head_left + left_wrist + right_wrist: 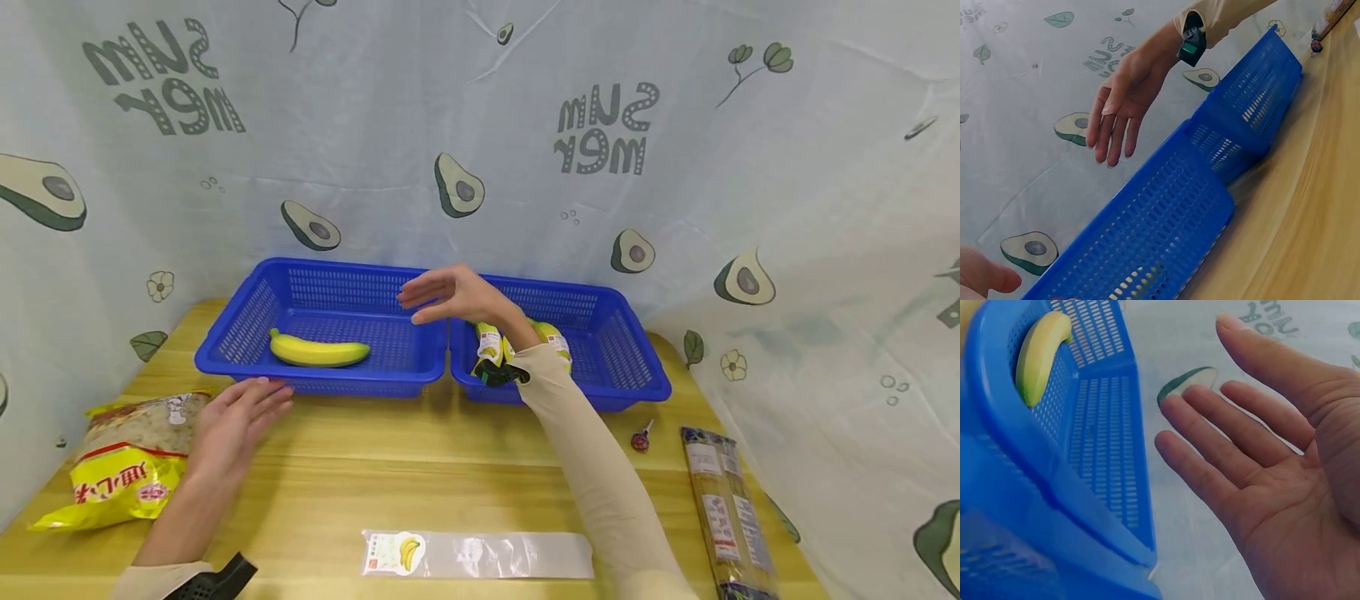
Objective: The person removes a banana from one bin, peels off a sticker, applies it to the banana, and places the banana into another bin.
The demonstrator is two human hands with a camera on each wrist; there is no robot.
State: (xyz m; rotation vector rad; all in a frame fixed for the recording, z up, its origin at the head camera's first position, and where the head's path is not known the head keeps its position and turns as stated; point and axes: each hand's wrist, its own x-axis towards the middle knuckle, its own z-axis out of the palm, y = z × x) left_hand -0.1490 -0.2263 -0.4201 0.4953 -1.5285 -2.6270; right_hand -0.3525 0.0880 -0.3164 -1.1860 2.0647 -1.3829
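Observation:
A single yellow banana (319, 350) with green tips lies near the front wall of the left blue basket (360, 382). My right hand (459, 292) is raised over the spot where the two baskets meet, holding nothing. In the right wrist view its fingers (1229, 437) are extended and spread from the thumb. My left hand (238, 419) holds nothing either; its extended fingertips are right at the front rim of the left basket. Several bananas with white labels (555, 340) lie in the right blue basket (617, 398), partly hidden behind my right wrist.
A yellow food bag (131, 467) lies beside my left forearm. Near the table's front is a flat clear plastic wrapper (517, 556) with a banana label. A lollipop (641, 437) and long noodle packs (727, 508) lie at right. A printed curtain (517, 225) hangs behind the baskets.

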